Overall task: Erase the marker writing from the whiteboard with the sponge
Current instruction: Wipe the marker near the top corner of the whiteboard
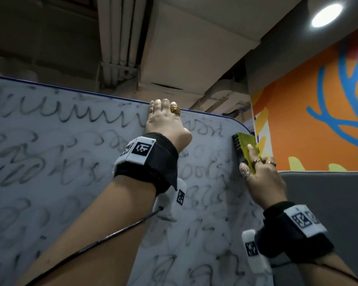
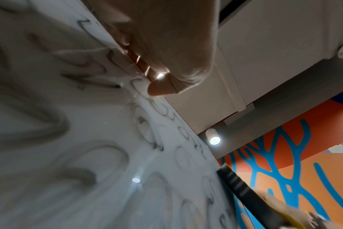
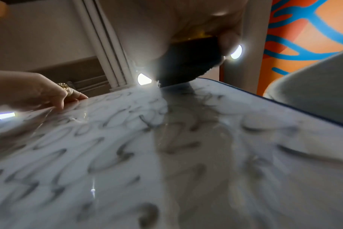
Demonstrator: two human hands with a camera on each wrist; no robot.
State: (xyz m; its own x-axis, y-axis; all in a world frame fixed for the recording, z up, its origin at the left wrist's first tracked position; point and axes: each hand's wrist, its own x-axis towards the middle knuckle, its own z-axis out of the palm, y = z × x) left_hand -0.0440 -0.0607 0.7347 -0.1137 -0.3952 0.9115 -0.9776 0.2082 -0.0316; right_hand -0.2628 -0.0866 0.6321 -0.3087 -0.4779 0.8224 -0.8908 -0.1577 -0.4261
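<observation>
A whiteboard (image 1: pixel 70 162) with a blue rim fills the lower left of the head view, covered in smeared black marker scribbles (image 1: pixel 56 116). My left hand (image 1: pixel 165 118) hooks its fingers over the board's top edge and grips it; the thumb (image 2: pixel 159 88) presses the front face. My right hand (image 1: pixel 256 168) pinches a yellow-green sponge (image 1: pixel 246 147) with a dark scrubbing side, held flat against the board near its top right corner. From the right wrist the sponge's dark side (image 3: pixel 188 62) meets the board (image 3: pixel 166 155).
An orange wall with blue and yellow shapes (image 1: pixel 318 100) stands right of the board. A grey panel (image 1: pixel 329 203) sits below it. Ceiling ducts (image 1: pixel 120 38) and a round lamp (image 1: pixel 327 15) are overhead. Cables run along both forearms.
</observation>
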